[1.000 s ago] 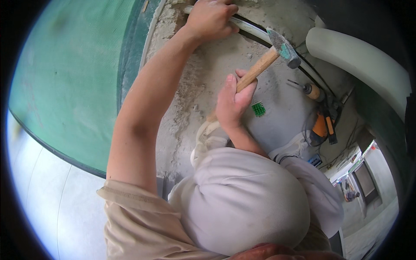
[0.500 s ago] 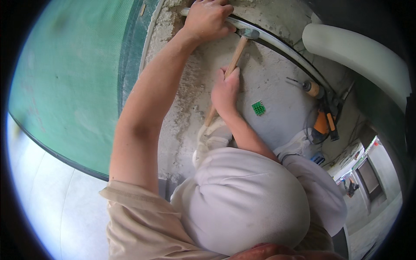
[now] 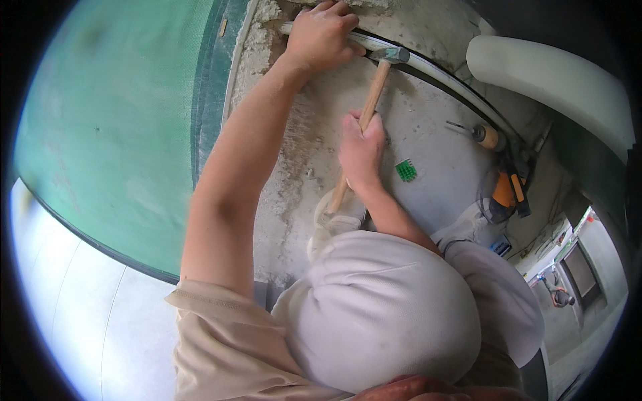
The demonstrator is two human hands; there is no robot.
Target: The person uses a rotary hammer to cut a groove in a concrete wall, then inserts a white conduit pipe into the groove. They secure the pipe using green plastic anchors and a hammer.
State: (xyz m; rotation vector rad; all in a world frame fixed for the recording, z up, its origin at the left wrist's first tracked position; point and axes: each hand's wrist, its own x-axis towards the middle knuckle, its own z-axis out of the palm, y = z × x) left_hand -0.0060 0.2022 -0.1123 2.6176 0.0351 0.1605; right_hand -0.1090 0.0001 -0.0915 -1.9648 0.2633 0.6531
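My right hand (image 3: 362, 148) is closed round the middle of a wooden-handled hammer (image 3: 376, 90). The metal hammer head lies at the white frame bar (image 3: 428, 67), just right of my left thumb. Whether it touches the bar I cannot tell. My left hand (image 3: 324, 35) is closed over that bar near its left end, fingers on the far side and thumb on the near side. Its palm hides anything smaller under it. Rough, chipped concrete (image 3: 294, 127) spreads beneath both hands.
A small green block (image 3: 406, 170) lies on the concrete right of my right hand. Farther right are a power tool (image 3: 488, 138) with a bit and an orange-and-black tool (image 3: 508, 190). Green mesh (image 3: 127, 120) covers the left side. A pale curved shape (image 3: 548, 87) juts in at upper right.
The whole view has shifted slightly. My right hand and the hammer handle have come a little nearer to me, and the head shows more broadly. My left hand stays on the bar.
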